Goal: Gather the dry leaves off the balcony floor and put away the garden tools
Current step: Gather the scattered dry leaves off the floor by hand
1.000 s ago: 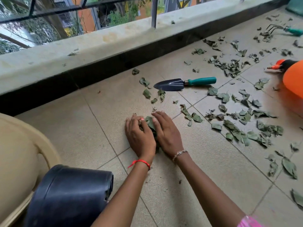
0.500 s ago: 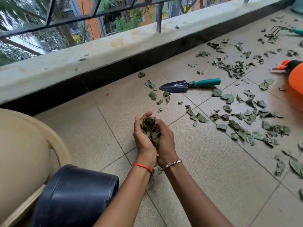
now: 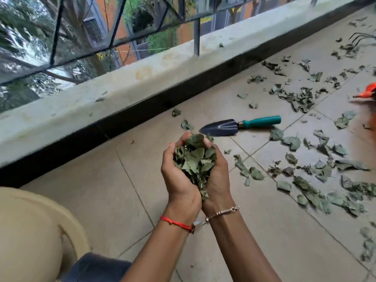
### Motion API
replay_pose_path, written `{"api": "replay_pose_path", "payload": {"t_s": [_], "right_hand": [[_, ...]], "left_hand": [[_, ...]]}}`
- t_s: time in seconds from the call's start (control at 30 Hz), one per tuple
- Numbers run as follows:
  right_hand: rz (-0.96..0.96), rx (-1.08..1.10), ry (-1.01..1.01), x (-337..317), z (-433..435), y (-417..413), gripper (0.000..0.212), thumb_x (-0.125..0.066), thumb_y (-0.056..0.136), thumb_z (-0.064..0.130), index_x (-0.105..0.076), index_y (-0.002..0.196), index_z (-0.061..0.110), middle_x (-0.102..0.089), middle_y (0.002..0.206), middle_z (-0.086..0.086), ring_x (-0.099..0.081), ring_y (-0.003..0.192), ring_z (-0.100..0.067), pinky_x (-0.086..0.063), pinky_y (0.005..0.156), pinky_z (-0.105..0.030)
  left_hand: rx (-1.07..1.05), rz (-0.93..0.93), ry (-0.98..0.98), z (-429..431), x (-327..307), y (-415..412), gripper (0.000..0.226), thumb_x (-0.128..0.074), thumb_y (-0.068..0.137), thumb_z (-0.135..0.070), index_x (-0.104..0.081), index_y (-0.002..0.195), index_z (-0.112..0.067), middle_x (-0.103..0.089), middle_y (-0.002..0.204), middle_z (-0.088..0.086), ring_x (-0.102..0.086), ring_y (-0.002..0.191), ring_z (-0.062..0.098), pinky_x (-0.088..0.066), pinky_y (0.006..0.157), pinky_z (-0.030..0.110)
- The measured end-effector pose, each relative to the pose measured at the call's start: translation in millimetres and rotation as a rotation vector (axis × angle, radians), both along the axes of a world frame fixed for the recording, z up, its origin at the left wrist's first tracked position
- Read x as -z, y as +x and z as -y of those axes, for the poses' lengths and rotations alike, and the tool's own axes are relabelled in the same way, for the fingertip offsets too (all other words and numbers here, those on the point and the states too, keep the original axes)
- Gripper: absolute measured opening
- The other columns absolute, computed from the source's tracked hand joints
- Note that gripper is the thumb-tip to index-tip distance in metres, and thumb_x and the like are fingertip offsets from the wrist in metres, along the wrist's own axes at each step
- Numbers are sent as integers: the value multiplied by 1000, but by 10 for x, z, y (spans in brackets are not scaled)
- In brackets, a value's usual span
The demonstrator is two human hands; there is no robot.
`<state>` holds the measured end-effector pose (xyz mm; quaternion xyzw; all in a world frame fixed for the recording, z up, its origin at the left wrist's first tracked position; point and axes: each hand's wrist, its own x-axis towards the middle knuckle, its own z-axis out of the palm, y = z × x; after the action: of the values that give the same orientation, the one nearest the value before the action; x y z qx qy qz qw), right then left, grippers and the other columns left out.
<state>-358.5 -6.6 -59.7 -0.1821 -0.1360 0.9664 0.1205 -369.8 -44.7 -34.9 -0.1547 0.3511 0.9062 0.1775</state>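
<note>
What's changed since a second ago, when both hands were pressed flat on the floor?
The left hand and right hand scooped up the handful of leaves and lifted it off the floor, cupped between them. The trowel and the scattered leaves lie where they were.

A single camera, worn on the person's head, supplies the one view. It looks forward and steeply down over the floor, facing the ledge and railing, which cross the upper frame slantwise, rising from left to right. The lens is wide-angle, so the scene spreads broadly toward the borders. The left hand and right hand, cupped round leaves, sit close to the lens at frame centre, with the forearms entering from the bottom edge. A trowel lies just beyond them. The lower left corner crops a chair and pot. The right edge crops a rake and an orange tool.
</note>
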Motion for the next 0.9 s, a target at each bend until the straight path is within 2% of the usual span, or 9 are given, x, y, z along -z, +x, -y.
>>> {"api": "replay_pose_path", "payload": {"t_s": [0.13, 0.27, 0.37, 0.47, 0.63, 0.7, 0.8, 0.83, 0.9], "right_hand": [[23, 12, -84, -735, -211, -155, 54, -84, 46, 26, -72, 94, 7, -68, 103, -11, -66, 91, -22, -50, 85, -36], [77, 69, -116, -1919, -444, -132, 29, -58, 68, 27, -72, 84, 8, -69, 88, -7, -67, 77, -19, -52, 83, -33], [147, 75, -40, -2956, -618, -76, 21, -61, 70, 26, -75, 72, 11, -71, 82, -7, -67, 76, -19, -49, 80, -33], [256, 79, 99, -3998, -780, 7, 27, -69, 68, 25, -71, 90, 9, -69, 95, -11, -66, 85, -24, -50, 82, -37], [164, 212, 0, -6022, -1113, 270, 21, -63, 62, 19, -69, 81, 11, -67, 83, -6, -64, 78, -19, -53, 77, -29], [149, 268, -27, -6805, -1210, 447, 18, -68, 53, 20, -72, 66, 8, -69, 72, -6, -67, 64, -18, -56, 62, -25], [136, 322, 41, -7681, -1296, 750, 49, -86, 14, 23, -73, 59, 11, -70, 69, -4, -67, 61, -18, -56, 62, -26], [169, 346, 121, -7877, -1346, 854, 46, -83, 13, 26, -74, 57, 14, -70, 67, -1, -66, 63, -18, -56, 67, -27], [277, 415, 256, -8212, -1416, 1097, 27, -71, 40, 38, -74, 59, 19, -69, 67, 3, -63, 71, -18, -50, 76, -33]], "left_hand": [[21, 71, 36, -252, -749, -135, 35, -36, 95, -25, -66, 91, -7, -71, 80, 7, -68, 74, 20, -55, 74, 28], [49, 139, 72, -474, -1817, -164, 36, -37, 94, -26, -66, 94, -5, -70, 82, 10, -66, 75, 24, -54, 75, 30], [56, 179, 118, -626, -2830, -146, 44, -37, 94, -25, -74, 80, -6, -72, 79, 9, -69, 72, 22, -56, 73, 29], [56, 208, 115, -793, -3953, -66, 50, -36, 93, -24, -76, 68, -9, -73, 74, 7, -69, 66, 19, -57, 64, 25], [171, 242, 143, -1108, -5971, 199, 39, -43, 87, -26, -73, 85, -2, -70, 76, 11, -66, 64, 22, -56, 62, 26], [219, 239, 166, -1213, -6701, 351, 41, -39, 91, -26, -72, 86, -2, -70, 74, 10, -66, 62, 22, -56, 61, 25], [251, 215, 117, -1351, -7531, 639, 52, -36, 93, -25, -75, 62, -9, -71, 66, 5, -67, 58, 18, -54, 56, 21], [282, 207, 117, -1392, -7770, 739, 54, -36, 93, -24, -74, 57, -11, -70, 64, 4, -67, 56, 17, -54, 54, 19], [335, 181, 97, -1488, -8128, 973, 53, -37, 92, -23, -72, 54, -12, -69, 62, 3, -66, 55, 17, -53, 54, 19]]}}
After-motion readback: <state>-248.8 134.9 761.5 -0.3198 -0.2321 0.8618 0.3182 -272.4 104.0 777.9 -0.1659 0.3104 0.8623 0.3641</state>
